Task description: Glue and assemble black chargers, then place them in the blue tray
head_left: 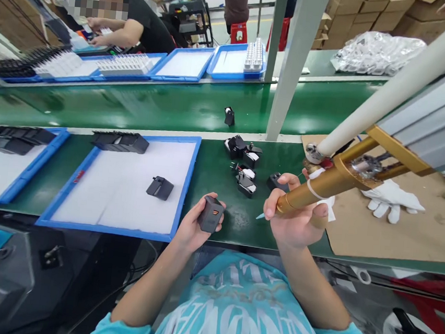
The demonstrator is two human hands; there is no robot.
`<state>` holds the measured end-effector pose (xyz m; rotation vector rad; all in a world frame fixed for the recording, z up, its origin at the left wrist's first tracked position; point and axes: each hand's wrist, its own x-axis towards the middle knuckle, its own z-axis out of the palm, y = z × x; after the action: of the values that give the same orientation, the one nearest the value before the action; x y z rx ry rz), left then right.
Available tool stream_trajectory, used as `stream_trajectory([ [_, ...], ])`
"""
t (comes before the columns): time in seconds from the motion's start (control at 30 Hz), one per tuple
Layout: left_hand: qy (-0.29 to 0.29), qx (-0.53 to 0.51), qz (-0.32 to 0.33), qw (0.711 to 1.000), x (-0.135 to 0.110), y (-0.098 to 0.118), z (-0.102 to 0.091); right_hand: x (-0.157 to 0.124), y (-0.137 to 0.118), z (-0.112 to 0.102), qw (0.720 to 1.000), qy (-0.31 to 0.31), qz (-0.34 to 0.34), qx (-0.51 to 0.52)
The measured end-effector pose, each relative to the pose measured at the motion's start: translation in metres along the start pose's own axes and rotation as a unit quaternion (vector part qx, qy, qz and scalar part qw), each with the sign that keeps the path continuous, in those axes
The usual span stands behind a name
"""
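Observation:
My left hand is closed around a small dark grey charger block, held just above the near edge of the green bench. My right hand grips the gold handle of a hanging tool that slants up to the right; its thin tip points down-left toward the charger. A few black charger parts lie loose on the bench just beyond both hands. One flat black part rests on the white pad of the blue tray at my left.
A second blue tray sits far left, with black parts stacked at its back. A brown cardboard sheet with white gloves lies right. A grey post rises behind. Across the green belt, another person works by blue trays.

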<state>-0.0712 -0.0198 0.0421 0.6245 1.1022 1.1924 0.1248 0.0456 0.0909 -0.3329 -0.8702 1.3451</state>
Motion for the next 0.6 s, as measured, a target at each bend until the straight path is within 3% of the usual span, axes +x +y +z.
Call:
stream_trajectory([
  [0.17,-0.003,0.033,0.041,0.999,-0.008,0.005,-0.004,-0.001,0.0,0.0,1.0,0.002,0.002,0.003],
  [0.27,0.05,0.159,0.147,0.975,-0.014,0.006,-0.018,-0.001,0.0,0.001,1.0,0.019,0.011,-0.006],
  [0.33,0.13,0.316,0.255,0.904,-0.017,0.011,-0.036,-0.001,0.0,0.001,0.999,0.025,0.015,-0.014],
  [0.4,0.209,0.481,0.337,0.782,-0.017,0.018,-0.057,-0.001,0.0,0.001,1.0,0.022,0.014,-0.014],
  [0.47,0.251,0.598,0.359,0.672,-0.013,0.026,-0.079,-0.001,-0.001,0.001,1.0,0.019,0.015,-0.012],
  [0.53,0.255,0.666,0.347,0.61,-0.007,0.031,-0.096,-0.001,-0.001,0.001,1.0,0.018,0.02,-0.011],
  [0.6,0.255,0.704,0.328,0.577,-0.002,0.033,-0.107,-0.001,-0.001,0.001,0.999,0.019,0.024,-0.014],
])
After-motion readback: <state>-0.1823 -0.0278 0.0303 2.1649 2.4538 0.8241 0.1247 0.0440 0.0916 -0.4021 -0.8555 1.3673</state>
